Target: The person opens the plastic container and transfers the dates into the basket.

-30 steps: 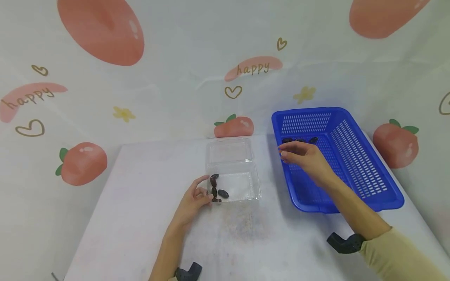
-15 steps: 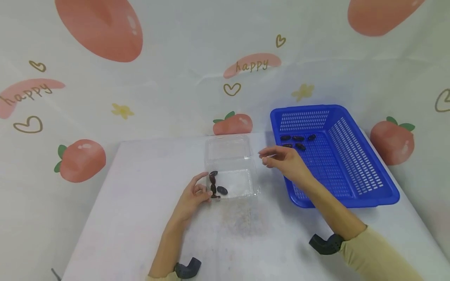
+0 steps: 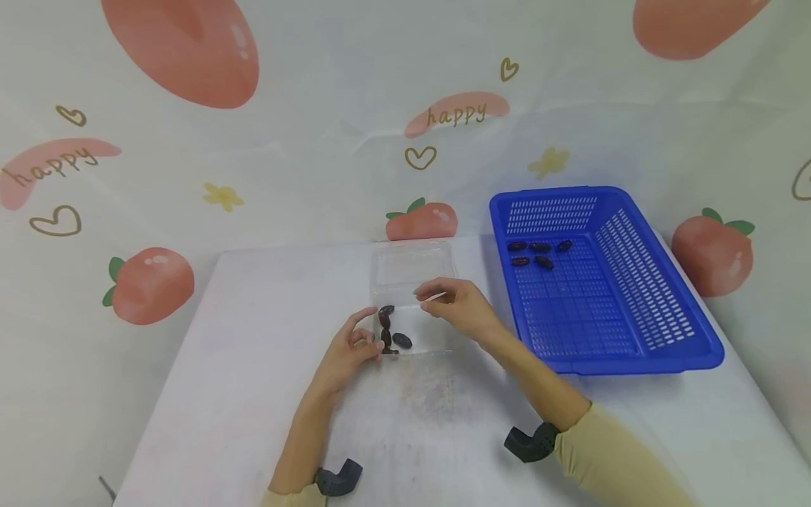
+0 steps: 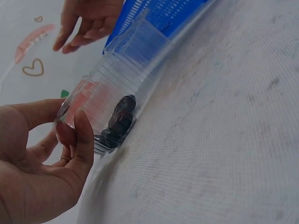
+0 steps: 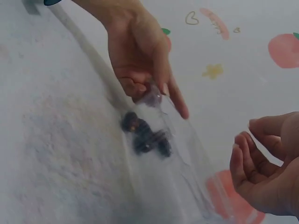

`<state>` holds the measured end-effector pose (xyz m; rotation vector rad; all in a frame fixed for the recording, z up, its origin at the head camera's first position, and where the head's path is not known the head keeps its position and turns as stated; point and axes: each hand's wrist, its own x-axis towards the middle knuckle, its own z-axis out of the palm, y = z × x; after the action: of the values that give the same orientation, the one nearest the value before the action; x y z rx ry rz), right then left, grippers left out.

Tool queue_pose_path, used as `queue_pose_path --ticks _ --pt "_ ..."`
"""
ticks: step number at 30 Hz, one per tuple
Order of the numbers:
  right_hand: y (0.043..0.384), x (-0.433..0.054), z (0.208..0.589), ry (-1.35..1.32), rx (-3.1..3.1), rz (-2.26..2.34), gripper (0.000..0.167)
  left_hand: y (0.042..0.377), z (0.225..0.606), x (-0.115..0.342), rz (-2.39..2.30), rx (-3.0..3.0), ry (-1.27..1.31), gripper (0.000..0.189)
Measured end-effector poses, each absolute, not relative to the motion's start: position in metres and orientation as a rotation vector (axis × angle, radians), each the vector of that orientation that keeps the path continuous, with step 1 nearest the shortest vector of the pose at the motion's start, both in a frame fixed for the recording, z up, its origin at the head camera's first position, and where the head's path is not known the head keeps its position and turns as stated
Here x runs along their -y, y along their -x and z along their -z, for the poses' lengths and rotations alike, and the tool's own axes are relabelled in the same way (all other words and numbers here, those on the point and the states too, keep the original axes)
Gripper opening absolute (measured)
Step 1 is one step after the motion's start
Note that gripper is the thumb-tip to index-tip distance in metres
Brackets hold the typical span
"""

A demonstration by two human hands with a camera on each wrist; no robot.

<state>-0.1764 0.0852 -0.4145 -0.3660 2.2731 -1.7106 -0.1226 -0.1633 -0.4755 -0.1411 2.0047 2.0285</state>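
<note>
In the head view, a clear hinged plastic box (image 3: 431, 331) lies on the white table with its lid folded back. Several dark dates (image 3: 402, 341) rest along its left side. My left hand (image 3: 342, 362) pinches the left wall of the box; the left wrist view has its thumb on one side of the wall and the index finger on the other, beside the dates (image 4: 122, 114). Over the right part of the box hovers my right hand (image 3: 461, 308), fingers loosely bent. In the right wrist view nothing shows between the fingers of the right hand (image 5: 268, 161).
To the right stands a blue perforated plastic basket (image 3: 624, 362), with several more dates (image 3: 543, 262) in its far left corner. A white cloth printed with fruit and hearts hangs as a backdrop (image 3: 304, 141) behind the table. Stains mark the tabletop (image 3: 424, 401) in front of the box.
My right hand has moved left, from over the basket to over the plastic box, uncovering the dates in the basket. My left hand has stayed at the box's left wall.
</note>
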Motion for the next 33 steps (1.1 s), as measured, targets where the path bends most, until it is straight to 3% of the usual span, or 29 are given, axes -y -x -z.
queue_pose_path --ticks 13,33 --pt "0.182 -0.057 0.456 0.443 -2.251 1.562 0.025 0.122 0.478 0.164 -2.001 -1.995 0.128 0.066" --pt "0.189 -0.041 0.463 0.508 -2.282 1.149 0.027 0.124 0.481 0.167 -2.059 -1.961 0.094 0.066"
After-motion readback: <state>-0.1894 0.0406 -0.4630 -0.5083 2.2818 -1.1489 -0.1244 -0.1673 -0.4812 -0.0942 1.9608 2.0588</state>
